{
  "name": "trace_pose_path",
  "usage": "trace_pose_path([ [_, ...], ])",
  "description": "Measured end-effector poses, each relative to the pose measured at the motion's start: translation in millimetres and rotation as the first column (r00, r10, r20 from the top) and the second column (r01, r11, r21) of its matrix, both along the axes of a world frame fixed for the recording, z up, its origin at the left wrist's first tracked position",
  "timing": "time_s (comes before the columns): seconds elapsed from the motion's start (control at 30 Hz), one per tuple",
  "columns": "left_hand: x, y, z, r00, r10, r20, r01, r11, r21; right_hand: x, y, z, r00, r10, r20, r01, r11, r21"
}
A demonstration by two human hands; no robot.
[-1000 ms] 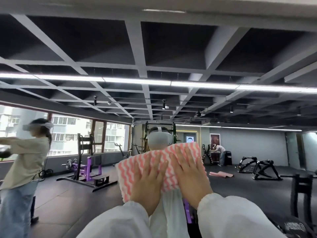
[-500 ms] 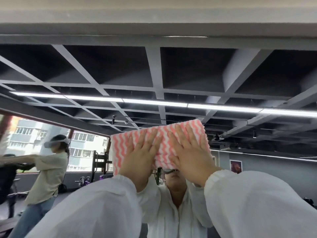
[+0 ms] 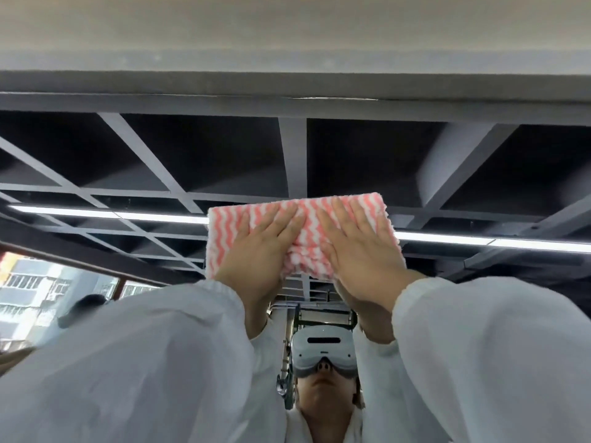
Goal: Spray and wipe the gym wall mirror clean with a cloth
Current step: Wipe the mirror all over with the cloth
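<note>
mirror (image 3: 479, 161): fills the view ahead of us; we see it only through its reflections, the dark ceiling grid and a long light strip (image 3: 105, 213) running from 9 to 3 o'clock. its top edge meets a pale wall band at 12 o'clock.
cloth (image 3: 307, 228): pink-and-white wavy-striped, folded into a thick pad, flat against the glass just above centre. bunched in folds between our two hands.
left hand (image 3: 259, 251): palm flat on the cloth's left half, fingers straight and close together, angled toward 1 o'clock. it presses, does not pinch.
right hand (image 3: 358, 254): palm flat on the cloth's right half, fingers straight and slightly spread, angled toward 11 o'clock. thumb lies toward the centre folds; we cannot tell whether it hooks the cloth's lower edge.
hands, relation: side by side, near each other, a ridge of cloth between them.
sleeves (image 3: 160, 362): white, loose, elastic cuffs at the wrists; both arms raised, filling the view from 8 to 4 o'clock.
reflection (image 3: 323, 350): at 6 o'clock, between our arms, our own mirrored figure in a white headset and white top.
window (image 3: 28, 282): mirrored at 8 o'clock, daylight and a pale building outside; a dark blurred head shape just beside it, too vague to tell more.
</note>
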State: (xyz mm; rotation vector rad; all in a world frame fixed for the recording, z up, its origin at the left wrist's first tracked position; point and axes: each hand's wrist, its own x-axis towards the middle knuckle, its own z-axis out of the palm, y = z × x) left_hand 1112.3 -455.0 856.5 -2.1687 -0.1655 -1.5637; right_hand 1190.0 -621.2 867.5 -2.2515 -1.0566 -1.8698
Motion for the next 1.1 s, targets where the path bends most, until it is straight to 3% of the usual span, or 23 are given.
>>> trace_pose_path([
  [0.13,-5.1,13.1,38.3,0.998,-0.05,0.03,0.05,0.999,0.006,-3.0,16.2,30.0,0.999,-0.002,0.037,0.0,0.999,0.053],
  [0.43,-9.6,16.8,86.6,0.985,-0.163,0.055,0.164,0.987,0.0,-12.3,32.0,79.4,0.998,-0.02,-0.062,0.028,0.991,0.128],
  [0.57,-7.5,19.2,78.3,0.967,-0.215,0.134,0.216,0.976,0.012,-24.3,37.6,67.0,0.998,-0.008,-0.059,0.015,0.993,0.12],
  [0.8,-21.5,16.8,41.0,0.942,-0.328,0.073,0.327,0.945,0.027,-30.5,45.2,30.8,0.998,-0.068,-0.012,0.068,0.997,0.038],
  [0.93,-26.0,10.8,7.8,0.958,-0.286,-0.002,0.285,0.956,-0.069,-28.5,53.7,-0.2,0.986,-0.146,0.084,0.15,0.988,-0.045],
  [1.1,-36.4,1.2,-30.0,0.979,-0.171,-0.112,0.159,0.981,-0.113,-27.5,49.0,-39.7,0.994,-0.107,-0.01,0.105,0.986,-0.128],
])
